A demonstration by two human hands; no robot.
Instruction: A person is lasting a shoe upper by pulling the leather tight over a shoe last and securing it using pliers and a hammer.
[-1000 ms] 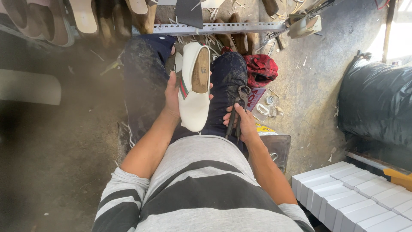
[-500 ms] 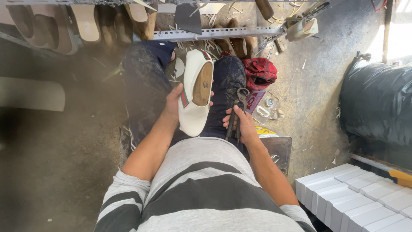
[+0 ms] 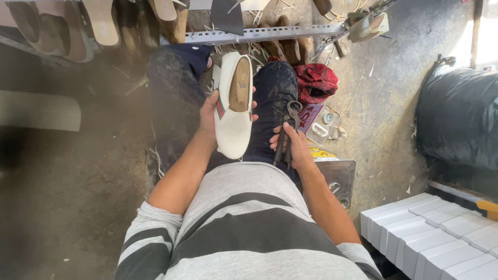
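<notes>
So the white slip-on shoe (image 3: pixel 233 111) is sitting sole-side up on the person's lap, between the two thighs, with its long axis running pretty much straight away from the body: heel end close to the belly, toe end pointing out toward the metal rack rail (image 3: pixel 270 34) on the floor ahead. The left hand (image 3: pixel 210 116) is the one that's on it, wrapped around the left side of the shoe about midway along, fingers (image 3: pixel 253 106) curling over the far edge and closed on it. The right hand (image 3: pixel 295 148) sits just beside the shoe on the right thigh, closed around the handles of dark metal pincers (image 3: pixel 288 127), jaws pointing away from the body and lying roughly parallel to the shoe, just off its right edge, not touching it as far as I can tell. Looks-wise, the shoe is off-white with a green and red stripe band along the left side, and a tan wooden-looking last or insole board fills the upturned bottom. A red plaid cloth (image 3: pixel 316 82) lies on the floor past the right knee.
</notes>
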